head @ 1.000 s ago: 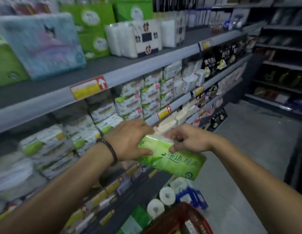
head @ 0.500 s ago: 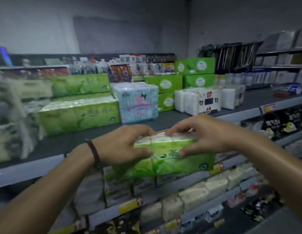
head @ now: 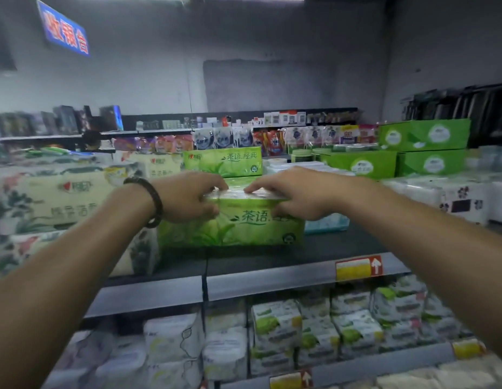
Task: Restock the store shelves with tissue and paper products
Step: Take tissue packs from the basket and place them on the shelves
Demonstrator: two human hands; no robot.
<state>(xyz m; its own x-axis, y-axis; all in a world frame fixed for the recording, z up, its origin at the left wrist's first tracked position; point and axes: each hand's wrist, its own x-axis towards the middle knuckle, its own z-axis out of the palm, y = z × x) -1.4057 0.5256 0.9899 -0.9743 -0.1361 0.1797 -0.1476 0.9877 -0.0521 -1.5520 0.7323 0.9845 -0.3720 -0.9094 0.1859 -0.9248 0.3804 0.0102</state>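
A green tissue pack (head: 233, 226) with a leaf print rests on the grey top shelf (head: 272, 273), near its front edge. My left hand (head: 188, 196) grips the pack's upper left end, a dark bead bracelet on that wrist. My right hand (head: 289, 195) grips its upper right end, thumb on the front face. Another green pack of the same kind (head: 223, 164) stands right behind it.
Cream floral tissue packs (head: 53, 200) fill the shelf to the left. A pale blue pack (head: 327, 223) sits right of the held pack, white packs (head: 454, 200) and green boxes (head: 424, 147) farther right. Small tissue packs (head: 314, 329) crowd the lower shelf.
Both hands have lifted the green pack from waist height up to the top shelf and moved it back onto the shelf surface. The view has tilted upward.
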